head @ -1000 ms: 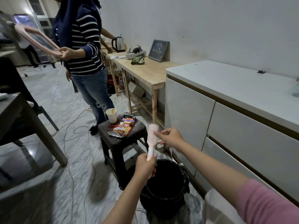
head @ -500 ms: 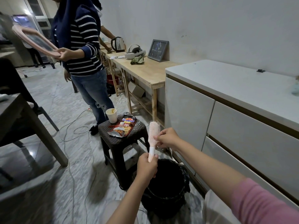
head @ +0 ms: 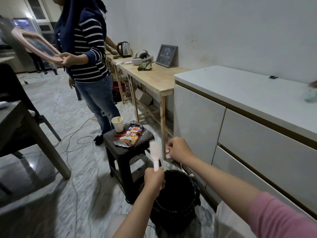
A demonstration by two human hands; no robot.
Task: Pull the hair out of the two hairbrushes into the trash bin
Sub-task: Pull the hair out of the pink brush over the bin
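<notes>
Inventory, L to R:

1. Dark table [head: 15, 117], far L edge, w/ chair behind. Cables trail over marble floor.
2. Bystander in striped top [head: 85, 54], far L-centre, holding a pink-framed mirror [head: 36, 44].
3. Black woven stool [head: 127, 152], centre. On it: paper cup [head: 117, 124], far L corner; opened snack wrapper [head: 131, 136] beside it.
4. Left hand [head: 154, 178], near centre. Fingers wrapped round handle of pink hairbrush [head: 155, 152]. Brush upright, head blurred, held above far L rim of bin.
5. Black trash bin [head: 176, 201], on floor, near centre, just R of stool; dark liner, contents not readable.
6. Right hand [head: 177, 149], just R of brush head, apart from it. Fingertips bunched as if pinching; something pale and small shows at them, too blurred to say if hair.
7. Wooden table [head: 154, 78], far centre, w/ kettle [head: 125, 48], headset [head: 142, 57], green cloth, framed picture [head: 167, 55].
8. White cabinet [head: 240, 117], R side, drawers closed.

Task status (judged): one brush in hand, plucking underway. Bristles too blurred to tell how much hair is left. Second brush not in view, so no evidence on it either way. Remaining, prob.: drop the pulled tuft into bin, repeat until clean, then deal w/ 2nd brush if not done.
</notes>
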